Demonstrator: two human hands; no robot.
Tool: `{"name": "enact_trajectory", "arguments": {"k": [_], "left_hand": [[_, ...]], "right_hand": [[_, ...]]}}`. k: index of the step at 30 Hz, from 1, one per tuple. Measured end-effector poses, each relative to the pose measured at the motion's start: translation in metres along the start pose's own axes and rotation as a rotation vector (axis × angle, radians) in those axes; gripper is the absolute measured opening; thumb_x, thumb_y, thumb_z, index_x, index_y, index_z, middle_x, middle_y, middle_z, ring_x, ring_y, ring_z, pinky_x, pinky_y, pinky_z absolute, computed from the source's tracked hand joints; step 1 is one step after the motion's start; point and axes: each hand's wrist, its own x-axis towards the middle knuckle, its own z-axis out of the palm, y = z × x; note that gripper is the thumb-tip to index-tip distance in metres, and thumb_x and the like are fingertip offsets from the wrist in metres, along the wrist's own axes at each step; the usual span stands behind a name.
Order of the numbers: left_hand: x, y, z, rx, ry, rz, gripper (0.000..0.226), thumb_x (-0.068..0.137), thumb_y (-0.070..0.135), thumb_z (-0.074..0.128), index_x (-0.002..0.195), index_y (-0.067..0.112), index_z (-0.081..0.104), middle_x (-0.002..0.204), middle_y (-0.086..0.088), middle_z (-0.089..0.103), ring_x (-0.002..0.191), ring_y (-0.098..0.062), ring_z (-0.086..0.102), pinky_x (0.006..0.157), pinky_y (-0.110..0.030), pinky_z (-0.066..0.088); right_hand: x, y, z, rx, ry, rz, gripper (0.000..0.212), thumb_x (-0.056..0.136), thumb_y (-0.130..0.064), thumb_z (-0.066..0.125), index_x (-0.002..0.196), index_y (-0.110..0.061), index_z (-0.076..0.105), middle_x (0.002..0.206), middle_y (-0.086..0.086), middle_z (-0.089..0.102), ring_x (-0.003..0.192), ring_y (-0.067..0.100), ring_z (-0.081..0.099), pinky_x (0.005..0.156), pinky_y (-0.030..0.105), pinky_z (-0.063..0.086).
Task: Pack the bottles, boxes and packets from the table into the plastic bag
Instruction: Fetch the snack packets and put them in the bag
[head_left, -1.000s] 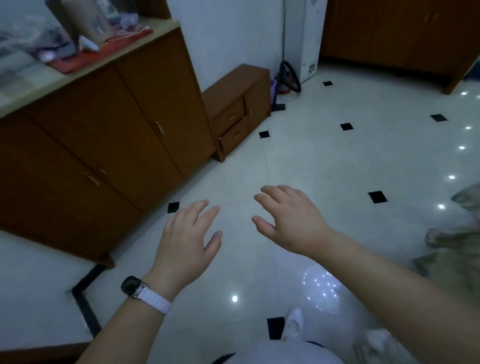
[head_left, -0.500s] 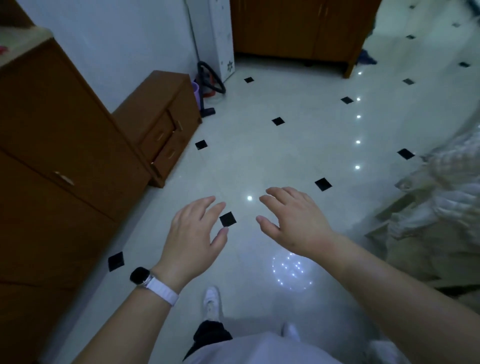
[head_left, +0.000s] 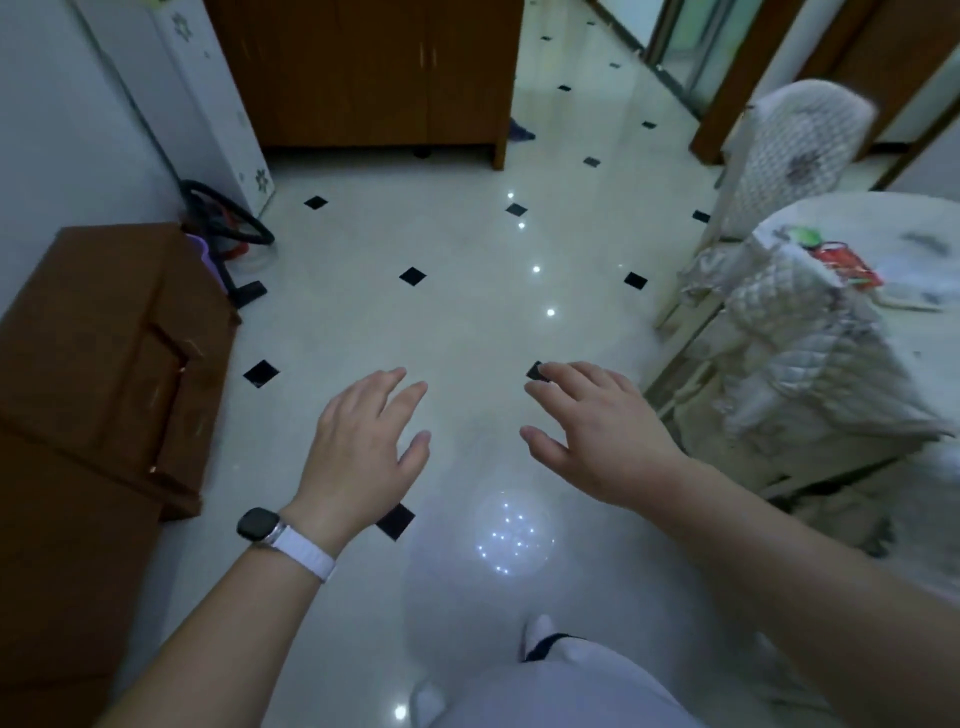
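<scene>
Two hands, the left hand (head_left: 363, 441) and the right hand (head_left: 597, 431), hover empty over the floor (head_left: 467, 312), fingers loosely spread. Since a second ago we have turned right, so the table (head_left: 878, 221) and a red packet (head_left: 848, 266) on it now show; packing is not yet begun.

A single camera covers the room, worn on the person's head. It faces forward and tilts steeply down over the chest. The lens is wide, so straight edges bow near the borders. The left hand (head_left: 363, 447) and right hand (head_left: 602, 436) reach in from the bottom corners and sit close under the lens at mid-frame. Beyond them the tiled floor (head_left: 467, 291) runs up to a tall wooden cabinet (head_left: 363, 78) at the top. The table (head_left: 878, 218) shows only at the right edge, blurred.
</scene>
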Motion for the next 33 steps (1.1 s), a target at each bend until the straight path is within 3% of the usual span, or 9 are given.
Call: {"name": "enact_trajectory", "arguments": {"k": [7,11,21,25,33], "left_hand": [[0.084,-0.003,0.033,-0.046,-0.060,0.155,0.048,0.086,0.038,0.051,0.125,0.013,0.064,0.131,-0.012,0.059,0.121,-0.031,0.052,0.101,-0.038,0.033],[0.148,-0.009,0.053,-0.002,-0.118,0.189,0.049,0.087,0.038,0.050,0.128,0.014,0.062,0.133,-0.011,0.058,0.123,-0.031,0.052,0.101,-0.044,0.039],[0.351,0.041,0.092,0.008,-0.068,0.301,0.049,0.087,0.039,0.052,0.128,0.014,0.062,0.134,-0.011,0.057,0.123,-0.031,0.053,0.100,-0.047,0.042],[0.412,0.057,0.110,-0.001,-0.064,0.385,0.048,0.087,0.039,0.053,0.127,0.015,0.063,0.132,-0.010,0.058,0.122,-0.030,0.053,0.100,-0.046,0.041],[0.550,0.086,0.174,-0.091,-0.121,0.592,0.048,0.088,0.038,0.054,0.129,0.014,0.062,0.133,-0.012,0.058,0.122,-0.031,0.054,0.100,-0.046,0.041]], "right_hand": [[0.045,0.049,0.018,0.026,0.035,0.178,0.052,0.087,-0.054,0.043,0.118,-0.017,0.063,0.126,0.006,0.062,0.113,0.031,0.057,0.092,0.041,0.046],[0.085,0.089,0.041,0.072,0.034,0.245,0.054,0.087,-0.055,0.041,0.120,-0.018,0.061,0.129,0.006,0.061,0.115,0.030,0.057,0.093,0.041,0.046],[0.198,0.239,0.028,0.048,0.090,0.243,0.053,0.088,-0.054,0.041,0.121,-0.018,0.062,0.130,0.005,0.060,0.117,0.029,0.055,0.097,0.042,0.043],[0.223,0.282,0.021,0.033,0.149,0.330,0.052,0.088,-0.053,0.042,0.120,-0.018,0.063,0.129,0.005,0.061,0.116,0.029,0.056,0.096,0.042,0.044],[0.261,0.367,0.035,-0.003,0.102,0.562,0.053,0.090,-0.054,0.039,0.124,-0.020,0.060,0.133,0.004,0.058,0.120,0.027,0.053,0.098,0.041,0.043]]}}
